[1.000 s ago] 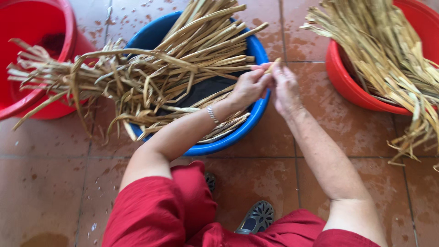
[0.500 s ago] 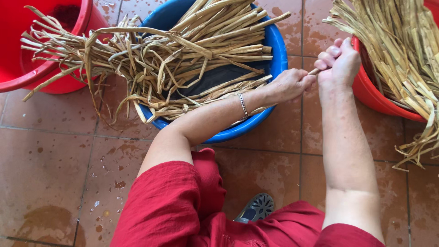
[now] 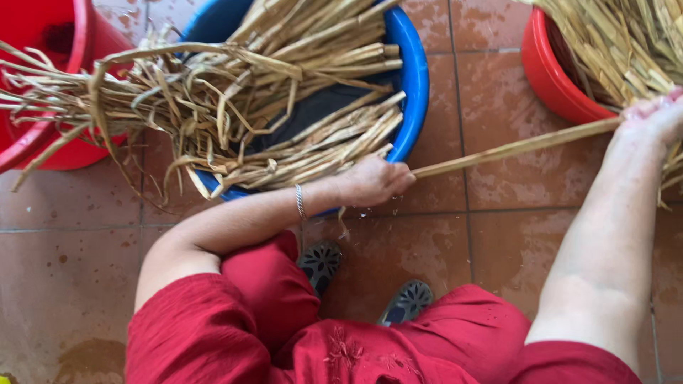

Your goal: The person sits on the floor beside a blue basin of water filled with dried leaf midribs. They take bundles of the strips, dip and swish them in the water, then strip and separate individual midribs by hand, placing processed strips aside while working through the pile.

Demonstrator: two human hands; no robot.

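A long, flat, tan dried plant strip is held taut above the wet terracotta tile floor. One end is pinched in the closed left hand beside the round blue plastic basin; the other is gripped by the closed right hand near the red plastic tub.

The long strip stretched between the left hand and the right hand looks like damp, fibrous plant stalk, pale tan and matt. Just beyond the left grip, the blue tub is smooth glossy plastic, like the red tub by the right grip. Under both, the terracotta floor tiles shine wet.
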